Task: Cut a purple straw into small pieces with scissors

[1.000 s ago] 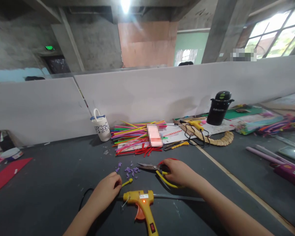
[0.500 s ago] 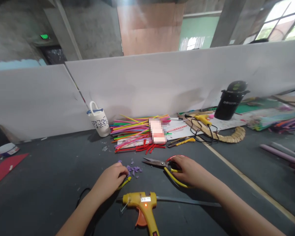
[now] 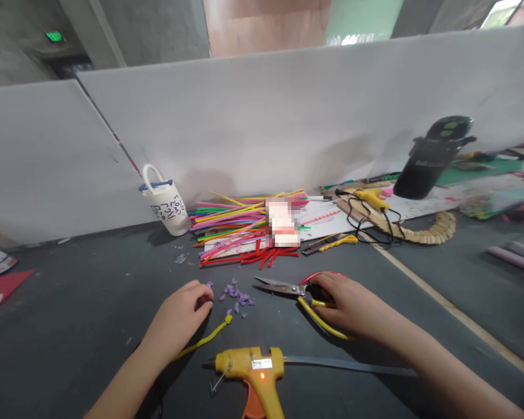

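Observation:
My left hand [image 3: 179, 317] rests on the dark table, its fingertips curled together beside a scatter of small purple bits [image 3: 236, 295]; whether they pinch one is unclear. A thin yellow stick [image 3: 209, 336] lies on the table, running out from under that hand. My right hand [image 3: 349, 305] is closed over the red and yellow handles of the scissors [image 3: 279, 286], which lie flat with the blades pointing left. A yellow glue gun [image 3: 251, 369] with a lit orange lamp lies close in front of me, between my arms.
At the back, by the white partition [image 3: 244, 128], stand a white handled cup [image 3: 165, 205], a bundle of coloured sticks [image 3: 236, 230], a yellow utility knife [image 3: 329, 243], a second glue gun [image 3: 373, 198] with cord, a clothespin chain [image 3: 436, 231] and a black flask [image 3: 436, 157].
The view has tipped downward. My left hand has slid up and left toward the purple bits, and the yellow stick now lies on the table. My right hand stays on the scissors.

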### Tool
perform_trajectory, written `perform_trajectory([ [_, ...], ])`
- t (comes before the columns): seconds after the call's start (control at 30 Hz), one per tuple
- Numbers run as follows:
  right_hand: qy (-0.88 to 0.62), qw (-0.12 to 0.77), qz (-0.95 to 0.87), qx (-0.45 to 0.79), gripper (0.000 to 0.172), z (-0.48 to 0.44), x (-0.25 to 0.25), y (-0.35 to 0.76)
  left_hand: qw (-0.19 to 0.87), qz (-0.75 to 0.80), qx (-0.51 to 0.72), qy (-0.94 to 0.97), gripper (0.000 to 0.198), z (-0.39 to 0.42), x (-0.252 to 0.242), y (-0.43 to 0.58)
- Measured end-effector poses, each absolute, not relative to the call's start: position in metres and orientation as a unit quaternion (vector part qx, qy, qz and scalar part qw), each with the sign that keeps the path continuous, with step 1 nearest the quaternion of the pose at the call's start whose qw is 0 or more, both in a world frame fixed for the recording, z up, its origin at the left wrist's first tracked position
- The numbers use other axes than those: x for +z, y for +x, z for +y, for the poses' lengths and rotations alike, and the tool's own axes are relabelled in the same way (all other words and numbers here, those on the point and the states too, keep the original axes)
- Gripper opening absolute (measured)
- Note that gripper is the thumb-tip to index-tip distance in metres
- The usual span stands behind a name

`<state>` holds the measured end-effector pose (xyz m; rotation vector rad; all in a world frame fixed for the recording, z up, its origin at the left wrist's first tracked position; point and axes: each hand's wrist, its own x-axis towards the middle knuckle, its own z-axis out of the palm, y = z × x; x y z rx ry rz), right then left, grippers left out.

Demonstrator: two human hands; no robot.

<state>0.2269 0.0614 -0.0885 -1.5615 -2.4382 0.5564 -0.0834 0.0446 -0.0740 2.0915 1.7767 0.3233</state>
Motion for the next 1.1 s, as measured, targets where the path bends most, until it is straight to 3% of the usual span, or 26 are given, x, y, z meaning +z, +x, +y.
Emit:
perform_trajectory([
  [0.37,-0.587,0.149,-0.779,0.16,0.032,0.057,-0.079,0.222,0.182,0.676,0.125,0.703,0.018,0.049,-0.064,-0.106],
  [0.57,-0.613,0.173,-0.747,0.191,0.021,0.053,-0.079,0.219,0.175,0.679,0.104,0.705,0.015,0.045,-0.07,-0.109],
  [0.83,-0.609,0.203,-0.739,0.207,0.019,0.053,-0.077,0.22,0.168,0.691,0.106,0.695,0.015,0.051,-0.078,-0.091],
  [1.1,-0.583,0.273,-0.702,0.306,0.019,0.051,-0.075,0.215,0.231,0.713,0.215,0.626,0.015,0.044,-0.073,-0.096],
])
